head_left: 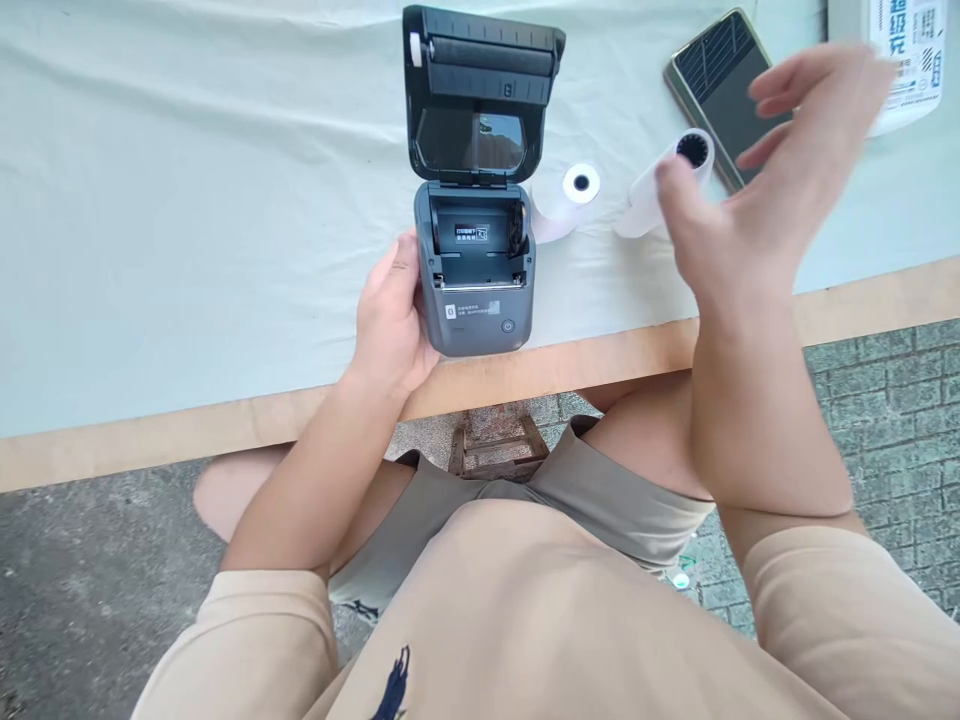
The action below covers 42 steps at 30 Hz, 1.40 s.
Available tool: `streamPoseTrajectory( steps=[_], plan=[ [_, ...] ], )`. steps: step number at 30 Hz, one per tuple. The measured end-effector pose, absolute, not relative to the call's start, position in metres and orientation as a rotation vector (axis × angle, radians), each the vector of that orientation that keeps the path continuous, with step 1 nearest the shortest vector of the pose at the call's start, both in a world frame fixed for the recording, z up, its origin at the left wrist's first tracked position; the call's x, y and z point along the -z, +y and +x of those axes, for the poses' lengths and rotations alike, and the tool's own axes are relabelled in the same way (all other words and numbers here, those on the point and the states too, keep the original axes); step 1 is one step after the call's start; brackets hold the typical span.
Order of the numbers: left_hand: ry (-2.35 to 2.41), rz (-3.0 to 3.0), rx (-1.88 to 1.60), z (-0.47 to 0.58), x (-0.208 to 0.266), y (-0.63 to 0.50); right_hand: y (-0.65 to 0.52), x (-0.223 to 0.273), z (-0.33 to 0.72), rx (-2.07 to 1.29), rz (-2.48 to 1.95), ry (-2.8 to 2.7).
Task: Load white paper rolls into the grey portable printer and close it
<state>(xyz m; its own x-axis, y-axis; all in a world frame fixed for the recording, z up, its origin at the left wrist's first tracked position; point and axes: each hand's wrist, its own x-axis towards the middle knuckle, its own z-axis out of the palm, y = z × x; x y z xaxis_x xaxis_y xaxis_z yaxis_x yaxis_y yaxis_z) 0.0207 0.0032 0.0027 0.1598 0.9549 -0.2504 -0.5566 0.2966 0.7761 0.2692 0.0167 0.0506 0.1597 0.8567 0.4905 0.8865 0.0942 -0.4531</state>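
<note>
A dark grey label printer [475, 310] is near the table's front edge with its lid [480, 90] swung up and its paper bay showing no roll. My left hand [394, 320] grips the printer's left side; part of the fingers is hidden behind it. Fingers apart and slightly blurred, my right hand [772, 190] hovers over the right part of the table and holds nothing. Beneath its thumb lies a white paper roll [637, 205] with a dark core. Another white paper roll [555, 215] lies just right of the printer.
Behind my right hand lies a smartphone [716, 60], partly covered. A white package with blue print [911, 60] is at the far right corner. Pale cloth covers the table [202, 220], whose wooden front edge [570, 370] runs above my lap.
</note>
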Motion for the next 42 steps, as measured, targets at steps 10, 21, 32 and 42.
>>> streamPoseTrajectory(
  steps=[10,21,32,42],
  plan=[
    [0.837,0.627,-1.194,0.022,-0.004,0.003,0.033,-0.035,0.271,-0.122,-1.740,-1.630],
    [0.879,0.677,-1.200,0.025,-0.008,-0.002,0.000,-0.062,0.183,0.199,-1.272,-2.279],
    [0.922,0.673,-1.185,0.025,-0.005,-0.002,-0.006,-0.042,0.184,0.280,-1.052,-2.327],
    [0.765,0.736,-1.058,0.012,-0.013,-0.004,-0.021,-0.028,0.180,0.068,-0.952,-2.373]
  ],
)
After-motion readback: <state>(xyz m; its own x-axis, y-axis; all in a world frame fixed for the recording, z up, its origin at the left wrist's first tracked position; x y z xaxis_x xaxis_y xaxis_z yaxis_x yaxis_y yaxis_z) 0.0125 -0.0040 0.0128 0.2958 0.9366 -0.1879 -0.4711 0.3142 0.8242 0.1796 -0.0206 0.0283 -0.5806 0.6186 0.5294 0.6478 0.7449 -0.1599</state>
